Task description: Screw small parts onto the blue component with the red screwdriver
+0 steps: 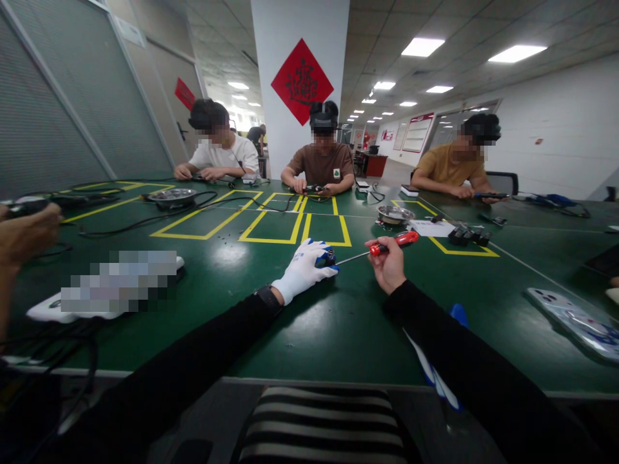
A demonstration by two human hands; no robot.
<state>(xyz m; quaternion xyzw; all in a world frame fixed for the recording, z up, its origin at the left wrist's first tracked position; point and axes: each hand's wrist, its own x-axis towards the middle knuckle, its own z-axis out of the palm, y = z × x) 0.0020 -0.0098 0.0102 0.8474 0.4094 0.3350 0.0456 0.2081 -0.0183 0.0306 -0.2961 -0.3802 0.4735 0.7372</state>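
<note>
My left hand (304,269) wears a white glove with blue fingertips and lies low over the green table. Its fingers close around a small dark part (331,256), whose kind I cannot make out. Bare of any glove, my right hand (389,265) grips a screwdriver (405,239) by its red and black handle. The thin metal shaft points left, and its tip reaches the dark part at my left fingertips. Whether the tip sits in a screw is too small to tell. Partly under my right forearm lies another white and blue glove (459,315).
Metal bowls (395,214) and black blocks (468,236) beside white paper (428,228) stand farther back. A phone (578,325) lies right; a white, blurred-out object (43,310) lies left. Cables cross the table (271,328). Three co-workers sit opposite; another person's hand (29,235) is at left.
</note>
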